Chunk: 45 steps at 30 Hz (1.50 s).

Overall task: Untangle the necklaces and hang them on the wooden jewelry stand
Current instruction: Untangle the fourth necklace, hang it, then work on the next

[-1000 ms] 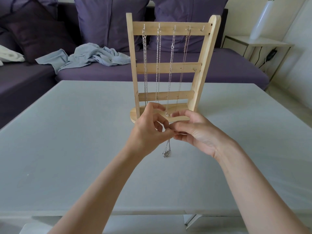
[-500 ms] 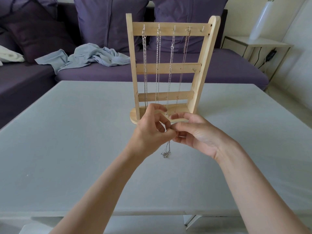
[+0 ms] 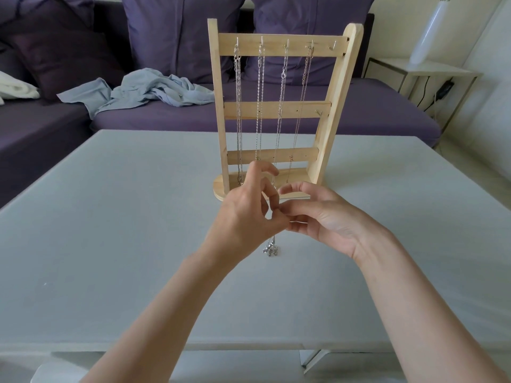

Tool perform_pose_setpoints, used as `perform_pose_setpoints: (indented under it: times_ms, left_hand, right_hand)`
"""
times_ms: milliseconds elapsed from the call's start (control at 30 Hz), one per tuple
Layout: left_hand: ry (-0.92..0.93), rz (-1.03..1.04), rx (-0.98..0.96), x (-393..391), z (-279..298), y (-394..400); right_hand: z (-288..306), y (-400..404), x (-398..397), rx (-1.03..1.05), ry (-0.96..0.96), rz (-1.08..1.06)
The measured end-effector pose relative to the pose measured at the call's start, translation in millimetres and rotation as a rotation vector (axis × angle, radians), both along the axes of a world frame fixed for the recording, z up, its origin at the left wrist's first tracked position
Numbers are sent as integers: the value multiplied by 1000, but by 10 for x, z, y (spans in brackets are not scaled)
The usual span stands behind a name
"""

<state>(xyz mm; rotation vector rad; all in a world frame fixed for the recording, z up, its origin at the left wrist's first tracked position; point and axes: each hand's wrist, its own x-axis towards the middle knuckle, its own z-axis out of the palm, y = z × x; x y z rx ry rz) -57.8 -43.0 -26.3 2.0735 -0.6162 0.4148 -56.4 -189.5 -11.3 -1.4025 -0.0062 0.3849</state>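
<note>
**Four chains hanging, one small tangle between the fingertips**

Both hands are meeting at the centre of the frame, just in front of the wooden jewelry stand (image 3: 279,111). The left hand (image 3: 246,214) is curling its thumb and forefinger together, the other fingers fanning upward toward the stand's base. The right hand (image 3: 323,219) is reaching in palm-up, its fingertips pressing against the left's. Between them they are pinching a thin silver necklace (image 3: 271,248), whose bunched end with its little clasps is dangling just below the fingers, above the table. Exactly which fingertip is holding which strand I cannot tell; the pinch is too tight.

Counting now: four necklaces are hanging on the stand's top bar, one per hook, side by side — the first chain (image 3: 238,106) at the left, the second chain (image 3: 259,106), the third chain (image 3: 281,106), and the fourth chain (image 3: 301,106). Five hooks on that top bar, so the rightmost hook (image 3: 333,46) is standing bare. Three crossbars on the stand, two uprights, one rounded base.

The stand is sitting upright on a pale grey table (image 3: 110,217), toward its far edge. Behind it, a purple sofa (image 3: 373,117) is filling the upper part of the frame, with a crumpled light-blue cloth (image 3: 143,91) lying on the seat at upper left. At upper right, a white vase (image 3: 430,31) is standing on a small side table (image 3: 431,70).
</note>
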Motion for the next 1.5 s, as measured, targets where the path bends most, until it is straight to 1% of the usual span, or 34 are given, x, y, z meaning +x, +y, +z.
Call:
perform_pose_setpoints:
  times_ms: [167, 400, 567, 733, 967, 1067, 1133, 1267, 1333, 1400, 1433, 1500]
  left_hand:
    - [-16, -23, 71, -16, -18, -2]
    - [87, -55, -24, 4, -14, -12]
    - [103, -23, -40, -5, -32, -25]
    - [59, -2, -17, 3, -37, -6]
    - [-44, 6, 141, 4, -51, -4]
    - [-70, -11, 169, -4, -60, -8]
    - [-48, -8, 135, -4, -55, -21]
    - [41, -15, -10, -11, -30, -25]
    - [78, 1, -28, 5, -12, 9]
    - [117, 57, -33, 63, 3, 72]
    - [147, 92, -19, 93, 2, 111]
    - [237, 134, 76, 131, -28, 179]
  right_hand:
    - [-3, 9, -3, -58, -7, -8]
    - [8, 4, -19, -60, -31, -4]
    - [-4, 23, -10, -71, -52, -3]
    - [5, 19, -17, -62, -96, 9]
    - [29, 9, -22, -190, -141, 1]
    - [33, 21, -22, -199, -121, 8]
    - [21, 22, -13, -157, -95, 3]
    - [-1, -4, 5, -29, -65, -45]
    - [-14, -17, 3, -7, -74, -82]
    - [-31, -44, 19, -78, -107, -125]
    - [-35, -57, 24, -170, -132, -135]
    - [-75, -66, 38, -451, -191, -111]
